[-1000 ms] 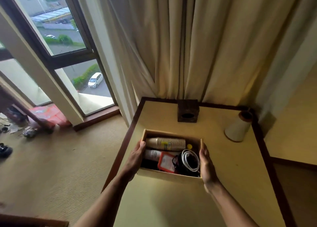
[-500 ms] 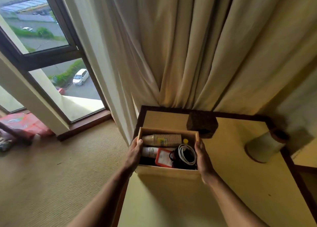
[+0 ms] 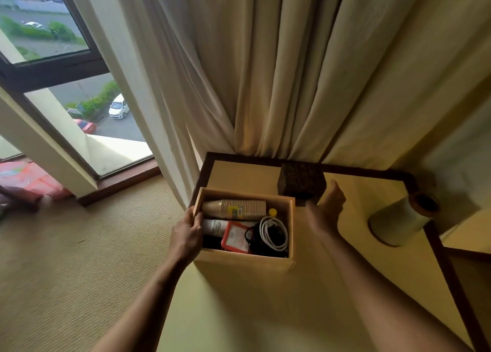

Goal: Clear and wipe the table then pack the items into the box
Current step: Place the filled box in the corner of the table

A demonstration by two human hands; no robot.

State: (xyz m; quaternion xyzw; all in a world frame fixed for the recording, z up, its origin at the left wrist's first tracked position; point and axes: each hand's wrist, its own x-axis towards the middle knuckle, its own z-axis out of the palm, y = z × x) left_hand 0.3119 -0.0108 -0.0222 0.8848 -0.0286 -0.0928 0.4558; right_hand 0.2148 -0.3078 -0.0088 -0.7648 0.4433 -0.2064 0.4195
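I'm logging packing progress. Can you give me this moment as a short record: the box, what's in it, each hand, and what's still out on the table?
box: open-topped, at the far-left corner of the table
contents: cups, tube, card holder, cable
left hand: grips the box's left wall
right hand: open, off the box, beside its right wall
outside box: cube behind the box's right corner; roll at the table's right edge

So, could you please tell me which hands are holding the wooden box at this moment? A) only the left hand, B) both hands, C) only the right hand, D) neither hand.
A: the left hand grips the left wall of the box, while the right hand is open and off the box, near the dark cube.
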